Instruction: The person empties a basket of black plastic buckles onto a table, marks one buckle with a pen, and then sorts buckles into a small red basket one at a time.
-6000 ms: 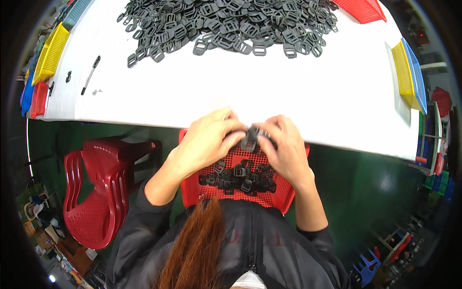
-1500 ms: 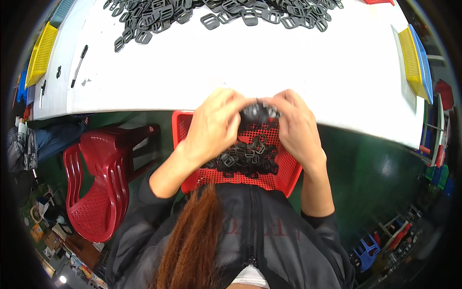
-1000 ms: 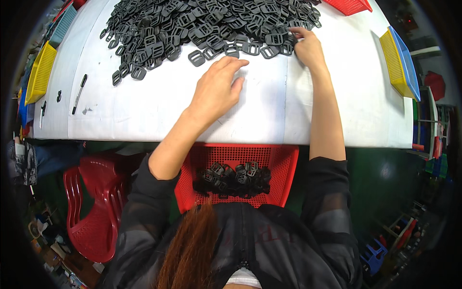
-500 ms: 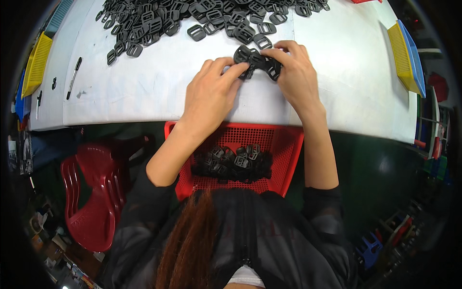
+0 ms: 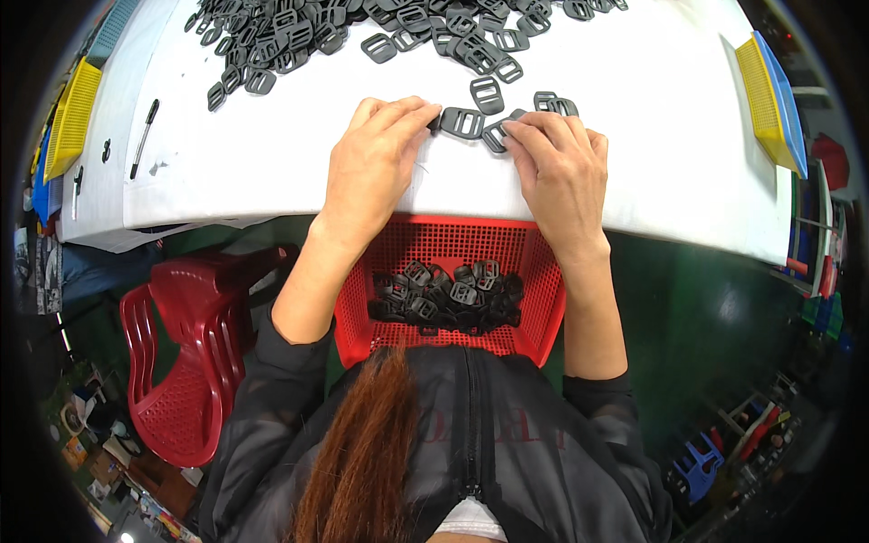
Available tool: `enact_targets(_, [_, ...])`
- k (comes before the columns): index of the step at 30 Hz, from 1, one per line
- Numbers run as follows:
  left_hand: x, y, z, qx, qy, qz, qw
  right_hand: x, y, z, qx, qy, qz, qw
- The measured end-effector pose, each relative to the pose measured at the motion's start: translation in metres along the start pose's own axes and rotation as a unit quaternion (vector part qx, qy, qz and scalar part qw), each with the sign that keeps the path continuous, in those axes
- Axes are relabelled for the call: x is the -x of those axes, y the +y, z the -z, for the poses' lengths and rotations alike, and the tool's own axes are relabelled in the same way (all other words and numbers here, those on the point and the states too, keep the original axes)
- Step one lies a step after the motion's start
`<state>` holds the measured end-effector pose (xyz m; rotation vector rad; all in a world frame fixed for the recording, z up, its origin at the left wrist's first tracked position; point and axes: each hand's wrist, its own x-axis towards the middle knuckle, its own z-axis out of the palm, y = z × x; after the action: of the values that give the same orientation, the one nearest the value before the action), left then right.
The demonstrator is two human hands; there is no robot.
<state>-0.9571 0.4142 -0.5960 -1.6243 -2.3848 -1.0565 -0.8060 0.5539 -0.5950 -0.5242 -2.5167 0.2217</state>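
Black plastic strap buckles lie spread in front of me on the white table. My left hand is closed, its fingertips pinching a black buckle that is mostly hidden under them. Between my hands a buckle lies flat, showing its slots. My right hand has thumb and fingers closed on a tilted buckle, which touches that middle one. Just beyond the right fingers sit a couple of overlapping buckles. Another single buckle lies a little farther off.
A big heap of buckles covers the table's far side. Below the table edge, against my body, a red basket holds several buckles. A pen lies at left. Yellow baskets stand at the sides; a dark red chair is lower left.
The buckles that were bunched between my hands are now spread apart on the table. My hands have moved farther from each other, the left one slightly leftward.
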Motion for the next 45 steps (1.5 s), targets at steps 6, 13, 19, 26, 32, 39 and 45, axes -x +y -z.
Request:
enact_targets(6, [0.011, -0.004, 0.012, -0.042, 0.000, -0.035, 0.999, 0.007, -0.002, 0.006, 0.030, 0.011, 0.039, 0.999])
enact_targets(13, [0.012, 0.013, 0.027, 0.044, -0.095, 0.189, 0.976, 0.008, -0.004, 0.013, -0.103, -0.017, -0.040, 0.994])
enact_targets(19, [-0.010, 0.004, -0.014, -0.032, -0.018, -0.059, 0.998, 0.004, -0.009, 0.013, 0.016, -0.048, 0.023, 0.998])
enact_targets(26, [-0.010, 0.002, 0.004, 0.104, -0.019, 0.067, 0.992, 0.006, -0.009, 0.009, 0.020, 0.018, 0.020, 0.999])
enact_targets(32, [-0.011, -0.008, 0.008, -0.043, 0.030, 0.013, 0.999, -0.008, -0.001, 0.010, -0.115, -0.061, -0.062, 0.990])
enact_targets(39, [-0.015, 0.002, -0.011, -0.056, -0.038, -0.092, 0.993, -0.039, 0.023, -0.022, -0.001, 0.013, 0.105, 0.994])
enact_targets(45, [-0.015, 0.011, -0.004, 0.111, -0.070, 0.135, 0.982, -0.050, 0.022, -0.016, -0.203, -0.073, -0.088, 0.973])
